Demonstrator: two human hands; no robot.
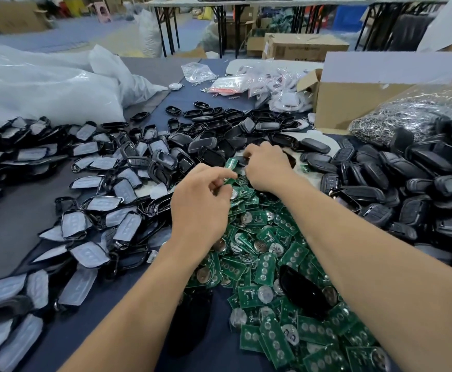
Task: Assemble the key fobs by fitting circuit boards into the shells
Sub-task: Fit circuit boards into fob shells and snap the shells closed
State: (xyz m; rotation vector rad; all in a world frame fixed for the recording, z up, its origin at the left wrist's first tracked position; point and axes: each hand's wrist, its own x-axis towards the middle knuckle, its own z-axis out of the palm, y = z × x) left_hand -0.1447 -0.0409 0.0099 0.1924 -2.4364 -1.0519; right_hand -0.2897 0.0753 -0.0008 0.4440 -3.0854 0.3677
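The heap of circuit boards (268, 253) fills the middle of the worktop (18, 210) and runs to its near edge. Both hands work at the heap's far end. The left hand (200, 202) has curled fingers, with thumb and forefinger pinching a green board (226, 183) just above the heap. The right hand (268, 167), just beyond it, curls its fingers on a black shell (242, 160) that is mostly hidden under them. Left of the heap, front shells (98, 226) with pale button pads crowd right up to the boards. Right of the heap, black back shells (394, 183) are stacked thick. One loose black cover (302, 291) rests on the heap. Bare worktop shows only in a narrow wedge at the heap's near left, between the forearms, and in a grey strip beyond the front shells. Far behind the heap stands a cardboard box (354, 103).
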